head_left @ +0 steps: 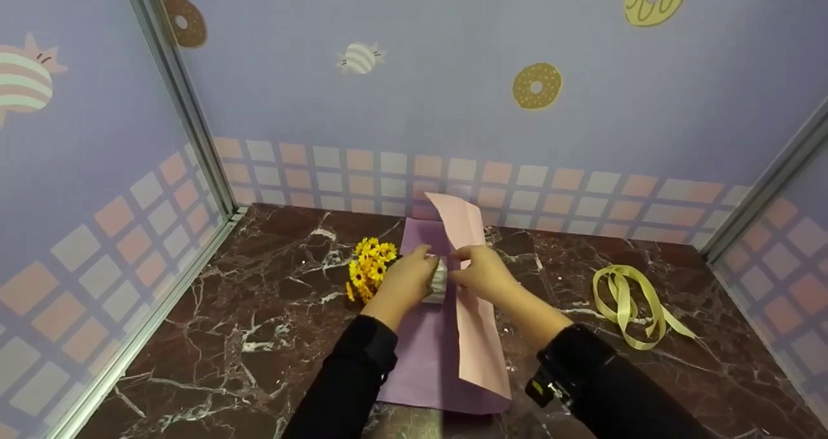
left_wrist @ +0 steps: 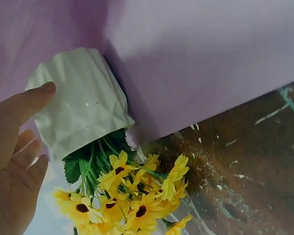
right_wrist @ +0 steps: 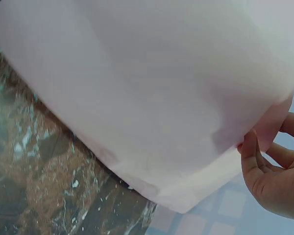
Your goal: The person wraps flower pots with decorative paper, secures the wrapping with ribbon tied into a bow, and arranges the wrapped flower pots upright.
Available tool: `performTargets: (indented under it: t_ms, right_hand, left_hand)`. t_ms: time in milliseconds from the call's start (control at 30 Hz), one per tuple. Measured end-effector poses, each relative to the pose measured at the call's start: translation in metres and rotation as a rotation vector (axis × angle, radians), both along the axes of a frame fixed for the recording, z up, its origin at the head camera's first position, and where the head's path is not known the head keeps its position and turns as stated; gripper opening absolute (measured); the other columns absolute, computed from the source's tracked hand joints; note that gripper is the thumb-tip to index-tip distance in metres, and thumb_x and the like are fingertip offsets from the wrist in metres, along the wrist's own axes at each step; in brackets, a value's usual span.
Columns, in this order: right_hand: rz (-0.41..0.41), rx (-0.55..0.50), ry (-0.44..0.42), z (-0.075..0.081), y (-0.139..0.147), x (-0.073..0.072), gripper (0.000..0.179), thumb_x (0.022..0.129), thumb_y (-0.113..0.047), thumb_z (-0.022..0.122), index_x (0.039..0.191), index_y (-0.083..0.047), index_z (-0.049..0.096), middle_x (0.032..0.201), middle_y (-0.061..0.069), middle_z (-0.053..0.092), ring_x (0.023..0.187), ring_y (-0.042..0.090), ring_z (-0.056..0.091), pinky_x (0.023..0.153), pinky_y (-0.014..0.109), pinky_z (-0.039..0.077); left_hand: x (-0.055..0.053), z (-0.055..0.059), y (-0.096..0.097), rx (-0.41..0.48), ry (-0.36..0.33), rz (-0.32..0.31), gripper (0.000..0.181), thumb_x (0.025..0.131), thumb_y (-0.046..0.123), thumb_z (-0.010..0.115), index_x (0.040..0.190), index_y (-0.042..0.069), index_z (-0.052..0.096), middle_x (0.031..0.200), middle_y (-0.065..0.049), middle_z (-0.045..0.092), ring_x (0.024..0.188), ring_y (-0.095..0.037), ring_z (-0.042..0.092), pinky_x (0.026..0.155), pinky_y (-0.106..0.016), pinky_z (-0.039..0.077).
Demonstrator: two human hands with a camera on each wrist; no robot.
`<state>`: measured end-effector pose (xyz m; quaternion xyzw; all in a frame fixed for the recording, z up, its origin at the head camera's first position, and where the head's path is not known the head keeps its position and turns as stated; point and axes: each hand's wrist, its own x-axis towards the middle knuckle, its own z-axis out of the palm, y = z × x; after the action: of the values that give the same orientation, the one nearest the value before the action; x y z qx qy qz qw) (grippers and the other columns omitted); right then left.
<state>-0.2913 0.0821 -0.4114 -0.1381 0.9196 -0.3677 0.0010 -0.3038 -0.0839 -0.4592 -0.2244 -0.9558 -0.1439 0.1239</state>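
A white faceted flower pot (left_wrist: pixel 83 103) lies on its side on a sheet of wrapping paper (head_left: pixel 417 361), purple inside and pink on its back. Yellow artificial daisies (head_left: pixel 370 264) with green stems spill from its mouth toward the left. My left hand (head_left: pixel 404 280) holds the pot, thumb along its side as the left wrist view shows; its other fingers are partly hidden. With thumb and fingers my right hand (head_left: pixel 485 274) pinches the right edge of the paper, which is lifted and folded over toward the pot, its pink back (right_wrist: pixel 152 98) filling the right wrist view.
A loosely coiled yellow ribbon (head_left: pixel 624 306) lies on the right of the dark marbled tabletop (head_left: pixel 259 335). Patterned purple wall panels (head_left: pixel 440 90) stand behind and at both sides, with metal strips (head_left: pixel 184 96) at the corners.
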Motion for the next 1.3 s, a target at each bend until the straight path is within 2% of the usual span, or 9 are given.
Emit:
performTargets:
  t_ms: [167, 267, 367, 500, 567, 733, 1000, 1133, 1300]
  right_hand:
    - [-0.002, 0.046, 0.014, -0.005, -0.008, 0.001, 0.039, 0.077, -0.004, 0.068, 0.114, 0.009, 0.066, 0.111, 0.019, 0.068, 0.110, 0.033, 0.061, 0.094, 0.043, 0.049]
    - [0.002, 0.051, 0.011, -0.007, -0.009, 0.000, 0.039, 0.078, -0.003, 0.067, 0.115, 0.010, 0.066, 0.113, 0.020, 0.067, 0.114, 0.034, 0.059, 0.098, 0.043, 0.046]
    - [-0.005, 0.043, 0.013, -0.006, -0.010, -0.001, 0.036, 0.080, -0.004, 0.067, 0.114, 0.009, 0.066, 0.113, 0.020, 0.067, 0.111, 0.032, 0.060, 0.095, 0.043, 0.047]
    - [-0.034, 0.021, 0.000, -0.005, -0.011, 0.000, 0.035, 0.082, -0.006, 0.066, 0.114, 0.009, 0.066, 0.113, 0.019, 0.068, 0.097, 0.028, 0.061, 0.086, 0.039, 0.051]
    - [-0.046, 0.012, -0.007, -0.005, -0.012, 0.000, 0.035, 0.083, -0.007, 0.066, 0.114, 0.009, 0.066, 0.110, 0.017, 0.068, 0.087, 0.024, 0.060, 0.076, 0.033, 0.052]
    - [-0.039, -0.029, 0.000, -0.006, -0.013, 0.000, 0.030, 0.093, -0.017, 0.063, 0.117, 0.001, 0.068, 0.089, 0.013, 0.071, 0.075, 0.025, 0.064, 0.065, 0.030, 0.050]
    - [0.047, 0.081, 0.163, -0.021, -0.007, -0.008, 0.045, 0.098, -0.024, 0.055, 0.141, -0.012, 0.052, 0.127, 0.014, 0.062, 0.111, 0.031, 0.059, 0.097, 0.046, 0.045]
    - [0.140, 0.256, 0.196, -0.030, -0.010, -0.010, 0.055, 0.098, -0.030, 0.056, 0.148, -0.014, 0.043, 0.147, 0.011, 0.045, 0.134, 0.033, 0.040, 0.110, 0.055, 0.028]
    - [0.215, 0.393, 0.166, -0.038, -0.016, -0.009, 0.056, 0.098, -0.037, 0.055, 0.149, -0.017, 0.042, 0.155, 0.006, 0.032, 0.143, 0.032, 0.025, 0.111, 0.063, 0.016]
  left_hand:
    - [0.013, 0.006, -0.004, 0.477, 0.016, 0.124, 0.027, 0.087, 0.004, 0.067, 0.114, 0.001, 0.066, 0.104, -0.012, 0.064, 0.094, -0.026, 0.063, 0.084, -0.036, 0.053]
    - [0.029, 0.018, -0.004, 0.818, -0.181, 0.152, 0.029, 0.092, 0.013, 0.061, 0.118, 0.001, 0.060, 0.095, -0.012, 0.064, 0.082, -0.025, 0.063, 0.072, -0.034, 0.054]
    - [0.048, 0.030, -0.004, 1.001, -0.499, 0.130, 0.053, 0.090, 0.022, 0.064, 0.135, 0.002, 0.044, 0.102, -0.017, 0.061, 0.081, -0.026, 0.063, 0.070, -0.035, 0.056]
    - [0.073, 0.036, -0.001, 0.947, -0.868, 0.050, 0.065, 0.089, 0.032, 0.070, 0.138, 0.000, 0.042, 0.103, -0.016, 0.062, 0.076, -0.025, 0.065, 0.070, -0.038, 0.058]
    - [0.082, 0.035, 0.003, 0.861, -0.925, 0.025, 0.045, 0.090, 0.031, 0.070, 0.117, -0.003, 0.059, 0.088, -0.011, 0.066, 0.065, -0.020, 0.064, 0.064, -0.036, 0.058]
    - [0.093, 0.028, 0.007, 0.740, -0.832, 0.040, 0.035, 0.093, 0.014, 0.065, 0.060, 0.008, 0.052, 0.057, -0.002, 0.052, 0.047, -0.011, 0.052, 0.056, -0.034, 0.058]
    - [0.101, 0.013, -0.012, 0.847, -0.815, 0.054, 0.039, 0.096, 0.013, 0.057, 0.061, 0.015, 0.040, 0.058, 0.003, 0.040, 0.047, -0.007, 0.038, 0.051, -0.026, 0.051]
    - [0.102, 0.005, -0.022, 0.843, -0.784, 0.058, 0.038, 0.095, 0.013, 0.057, 0.061, 0.016, 0.040, 0.056, 0.006, 0.033, 0.048, -0.006, 0.030, 0.048, -0.019, 0.038]
    - [0.103, -0.001, -0.032, 0.900, -0.828, 0.072, 0.029, 0.097, 0.014, 0.055, 0.068, 0.012, 0.051, 0.062, 0.002, 0.050, 0.054, -0.009, 0.050, 0.058, -0.030, 0.055]
